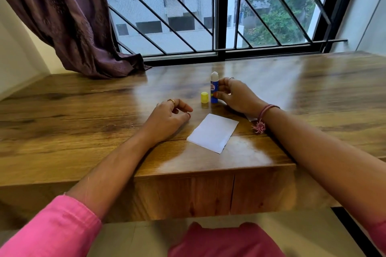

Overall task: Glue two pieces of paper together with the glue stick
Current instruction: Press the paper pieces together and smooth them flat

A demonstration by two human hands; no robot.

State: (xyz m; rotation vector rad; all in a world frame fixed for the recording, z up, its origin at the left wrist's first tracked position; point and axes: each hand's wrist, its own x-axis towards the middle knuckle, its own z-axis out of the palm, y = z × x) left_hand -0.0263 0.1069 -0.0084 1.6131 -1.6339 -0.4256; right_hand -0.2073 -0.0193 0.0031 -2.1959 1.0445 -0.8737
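1. Right hand (236, 95) pinched the uncapped glue stick (214, 87), upright on the table (83, 110), ready to lift.
2. Left hand (169, 119) rested loosely curled, empty.
3. Yellow cap (204, 97) stood just beside; paper (213, 132) lay flat between the forearms for gluing.

A glossy wooden table (83, 110) carries a white sheet of paper (213, 132), an upright blue glue stick (214, 89) with its yellow cap (204, 97) standing just beside it, and a curtain's hem (117, 64).
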